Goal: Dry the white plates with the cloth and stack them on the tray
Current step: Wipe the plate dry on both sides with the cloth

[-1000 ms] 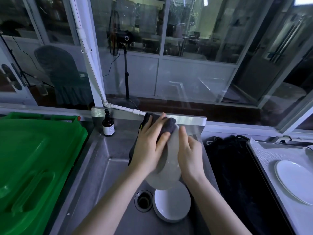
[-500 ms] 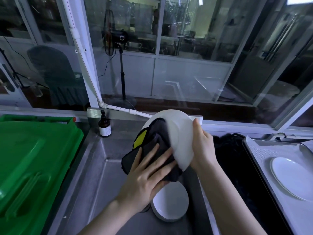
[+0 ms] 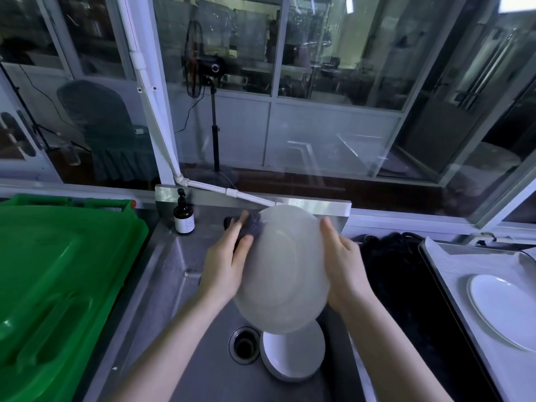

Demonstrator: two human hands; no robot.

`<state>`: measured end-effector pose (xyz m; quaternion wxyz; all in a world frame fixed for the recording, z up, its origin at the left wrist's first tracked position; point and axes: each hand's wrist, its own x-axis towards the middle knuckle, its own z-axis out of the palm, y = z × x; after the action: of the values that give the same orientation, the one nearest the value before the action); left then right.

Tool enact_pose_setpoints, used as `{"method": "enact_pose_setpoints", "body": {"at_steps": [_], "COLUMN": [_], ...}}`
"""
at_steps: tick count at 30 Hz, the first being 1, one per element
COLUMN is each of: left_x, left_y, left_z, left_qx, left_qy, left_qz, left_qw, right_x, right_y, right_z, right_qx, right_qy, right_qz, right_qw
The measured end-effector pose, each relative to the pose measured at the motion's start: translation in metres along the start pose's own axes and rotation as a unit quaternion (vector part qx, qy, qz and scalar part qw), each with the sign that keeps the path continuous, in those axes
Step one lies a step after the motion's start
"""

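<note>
I hold a white plate tilted over the sink, its upper edge near the back ledge. My left hand grips a dark cloth against the plate's upper left rim, and most of the cloth is hidden behind the plate. My right hand grips the plate's right edge. A small stack of white plates lies in the sink beside the drain. One white plate rests on the metal tray at the right.
A big green bin lid fills the left side. A brown pump bottle stands on the sink's back left corner. A black heap lies between sink and tray. Glass panes rise behind the sink.
The plate has swung round so its broad side faces me. My left hand with the cloth moved from the plate's front face up to its upper left rim.
</note>
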<state>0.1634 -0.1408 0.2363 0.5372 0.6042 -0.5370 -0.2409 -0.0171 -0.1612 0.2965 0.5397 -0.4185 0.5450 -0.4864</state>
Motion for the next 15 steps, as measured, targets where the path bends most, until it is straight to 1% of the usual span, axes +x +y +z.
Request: {"method": "enact_pose_setpoints", "body": {"at_steps": [1,3,5,7,8,9,12,13,15], "left_x": [0.007,0.017,0.017,0.014,0.013,0.015,0.024,0.025,0.021], "left_y": [0.005,0.018,0.028,0.029,0.027,0.025,0.024,0.024,0.022], "left_z": [-0.002,-0.002,0.001,0.002,0.003,0.002,0.002,0.002,0.004], "left_qx": [0.031,0.098,0.156,0.183,0.181,0.172,0.13,0.13,0.144], "left_qy": [-0.014,-0.053,-0.097,-0.129,-0.135,-0.131,-0.086,-0.081,-0.095], "left_qz": [0.024,0.109,0.197,0.26,0.273,0.268,0.177,0.169,0.208], "left_qw": [0.999,0.988,0.963,0.939,0.935,0.939,0.972,0.974,0.963], "right_x": [-0.002,-0.004,-0.004,0.0,0.001,0.002,0.0,0.0,0.001], "right_y": [0.004,0.012,0.015,0.014,0.013,0.012,0.013,0.013,0.011], "right_z": [0.003,0.01,0.013,0.011,0.01,0.009,0.009,0.009,0.006], "right_qx": [-0.015,-0.035,-0.04,-0.03,-0.022,-0.017,-0.033,-0.036,-0.031], "right_qy": [-0.012,-0.035,-0.031,-0.023,-0.024,-0.027,-0.027,-0.028,-0.025], "right_qz": [0.0,0.007,0.014,0.019,0.024,0.027,0.034,0.037,0.04], "right_qw": [1.0,0.999,0.999,0.999,0.999,0.999,0.998,0.998,0.998]}}
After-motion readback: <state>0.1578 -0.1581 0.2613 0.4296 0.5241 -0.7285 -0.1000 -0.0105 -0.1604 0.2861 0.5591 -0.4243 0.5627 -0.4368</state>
